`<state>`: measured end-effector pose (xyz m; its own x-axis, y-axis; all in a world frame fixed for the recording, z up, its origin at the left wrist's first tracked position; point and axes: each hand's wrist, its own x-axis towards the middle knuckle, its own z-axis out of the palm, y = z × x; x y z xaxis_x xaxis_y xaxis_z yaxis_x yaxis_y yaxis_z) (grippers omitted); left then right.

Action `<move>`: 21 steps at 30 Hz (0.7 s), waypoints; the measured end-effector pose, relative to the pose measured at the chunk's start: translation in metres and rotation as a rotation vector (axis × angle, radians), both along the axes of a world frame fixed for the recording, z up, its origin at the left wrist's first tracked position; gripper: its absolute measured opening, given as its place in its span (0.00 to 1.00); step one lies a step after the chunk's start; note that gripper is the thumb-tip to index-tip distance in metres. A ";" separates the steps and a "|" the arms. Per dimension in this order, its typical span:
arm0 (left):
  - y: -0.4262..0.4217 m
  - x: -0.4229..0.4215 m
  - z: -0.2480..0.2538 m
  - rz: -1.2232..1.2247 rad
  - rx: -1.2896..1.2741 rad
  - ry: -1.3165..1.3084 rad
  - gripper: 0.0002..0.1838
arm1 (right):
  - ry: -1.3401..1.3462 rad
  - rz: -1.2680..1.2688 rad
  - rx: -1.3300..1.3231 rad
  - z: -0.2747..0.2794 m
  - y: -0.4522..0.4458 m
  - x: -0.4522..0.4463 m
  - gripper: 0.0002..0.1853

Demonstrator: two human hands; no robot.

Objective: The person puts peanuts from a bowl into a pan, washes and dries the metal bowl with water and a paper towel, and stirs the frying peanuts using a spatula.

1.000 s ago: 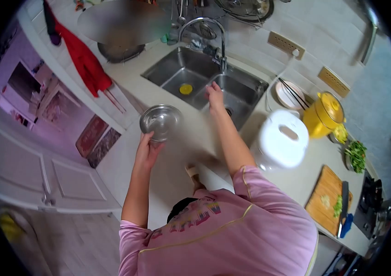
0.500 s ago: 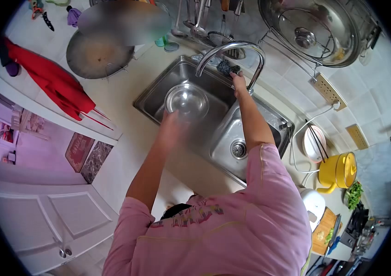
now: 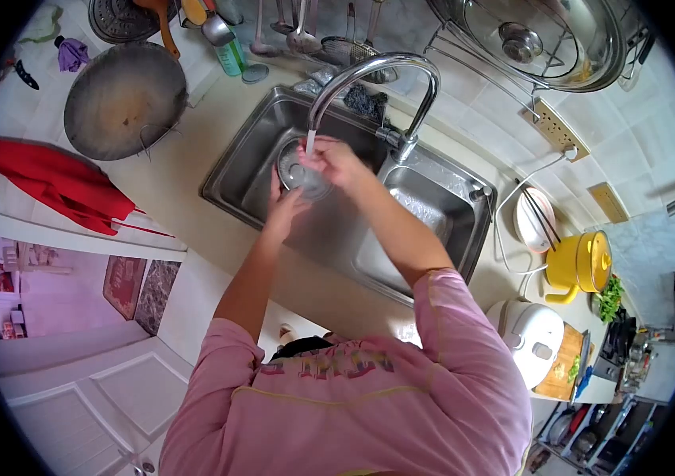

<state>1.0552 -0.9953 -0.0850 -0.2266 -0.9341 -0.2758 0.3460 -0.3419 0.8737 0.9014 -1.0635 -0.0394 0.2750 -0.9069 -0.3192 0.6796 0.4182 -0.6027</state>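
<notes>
My left hand [image 3: 284, 213] grips the side of a shiny round bowl [image 3: 315, 187] over the left basin of the steel sink [image 3: 230, 184]; glass or metal, I cannot tell. Water runs from the curved tap [image 3: 369, 62] in a short white stream [image 3: 311, 143]. At that stream, just above the bowl, is my right hand [image 3: 332, 162], its fingers partly extended and seemingly holding nothing. They overlap the rim, and whether they touch it is unclear. A dark mesh scrubber [image 3: 366, 103] lies behind the sink by the tap.
A wok [image 3: 125, 101] sits at the left, near a green-labelled bottle [image 3: 230, 55]. Ladles and strainers [image 3: 349, 51] hang behind. To the right are a bowl with chopsticks [image 3: 534, 220], a yellow pot [image 3: 577, 263], a white rice cooker [image 3: 526, 337] and a cutting board [image 3: 559, 365].
My right hand has left the area beside the tap and scrubber and come to the bowl. Water now runs from the tap. My left hand still holds the bowl. The view has shifted.
</notes>
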 end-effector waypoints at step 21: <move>-0.032 -0.031 -0.029 0.312 0.345 0.452 0.20 | 2.782 0.559 -0.849 -0.023 -0.051 -0.138 0.23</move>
<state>1.0237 -1.0276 -0.1144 -0.1230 -0.8494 -0.5132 0.7827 -0.4009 0.4760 0.7632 -1.1141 -0.0624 0.2700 -0.9612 -0.0568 -0.8318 -0.2626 0.4890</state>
